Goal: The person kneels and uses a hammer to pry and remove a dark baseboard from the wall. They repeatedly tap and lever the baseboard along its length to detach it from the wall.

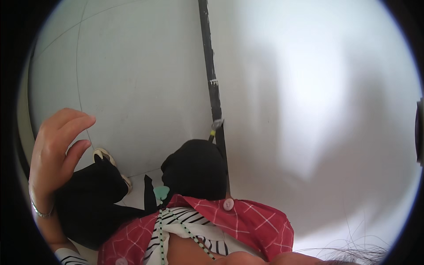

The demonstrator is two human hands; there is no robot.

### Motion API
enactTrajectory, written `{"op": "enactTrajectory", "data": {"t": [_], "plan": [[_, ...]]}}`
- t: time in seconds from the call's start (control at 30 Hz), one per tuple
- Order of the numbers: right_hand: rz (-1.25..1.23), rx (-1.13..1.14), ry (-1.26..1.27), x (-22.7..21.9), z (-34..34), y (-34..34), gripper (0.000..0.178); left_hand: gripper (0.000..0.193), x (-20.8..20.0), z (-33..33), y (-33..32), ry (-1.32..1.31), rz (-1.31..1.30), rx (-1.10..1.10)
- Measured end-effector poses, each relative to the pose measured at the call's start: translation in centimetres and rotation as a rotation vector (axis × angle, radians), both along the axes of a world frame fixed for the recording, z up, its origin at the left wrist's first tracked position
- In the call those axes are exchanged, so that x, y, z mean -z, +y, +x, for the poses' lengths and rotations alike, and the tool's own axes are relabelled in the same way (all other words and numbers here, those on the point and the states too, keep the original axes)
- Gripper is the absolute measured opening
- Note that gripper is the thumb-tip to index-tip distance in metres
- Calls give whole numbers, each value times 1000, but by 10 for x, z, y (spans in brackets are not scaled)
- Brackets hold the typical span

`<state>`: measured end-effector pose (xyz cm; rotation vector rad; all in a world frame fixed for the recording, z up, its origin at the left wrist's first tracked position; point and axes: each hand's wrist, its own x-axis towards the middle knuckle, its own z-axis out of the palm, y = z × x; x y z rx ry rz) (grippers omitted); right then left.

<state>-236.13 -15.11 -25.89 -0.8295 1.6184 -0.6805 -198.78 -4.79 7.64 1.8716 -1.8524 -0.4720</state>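
My left hand [59,150] is raised at the left, above my black-trousered leg. Its fingers curve with a gap between thumb and forefinger, and nothing is in it. My right hand does not show. Just beyond my bent knee [194,168], a small tool [216,126] with a grey metal end, a yellow band and a dark shank pokes out against the black skirting strip [210,66]. My knee covers the rest of it, so its kind and what holds it cannot be made out.
A white wall [318,110] rises along the right, close to my knee. Pale grey floor tiles [141,66] stretch to the left. White flecks mark the strip's wall-side edge. A green pendant [161,192] on a beaded necklace hangs in front of my red checked garment [256,221].
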Motion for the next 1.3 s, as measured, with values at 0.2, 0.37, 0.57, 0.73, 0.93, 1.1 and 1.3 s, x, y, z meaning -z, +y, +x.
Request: {"op": "enactTrajectory", "data": {"t": [0.2, 0.37, 0.57, 0.73, 0.93, 1.1, 1.3], "plan": [[47, 46, -126, -8, 49, -14, 45, 40, 24, 10, 17, 10, 77, -3], [24, 23, -20, -10, 52, -2, 41, 42, 19, 34, 17, 21, 143, -15], [-106, 31, 195, -8, -2, 10, 44, 43, 5, 27, 42, 10, 100, -16], [-20, -59, 2, -46, 89, -32, 45, 50, -21, 45, 52, 54, 244, -11], [-156, -163, 282, -12, -12, 12, 44, 49, -50, -11, 69, -58, 223, -143], [-84, -142, -102, -53, 78, -60, 48, 48, -49, -18, 70, -63, 229, -143], [-23, -14, 179, 5, -13, -6, 44, 47, -41, -11, 53, -99, 177, -98]]}}
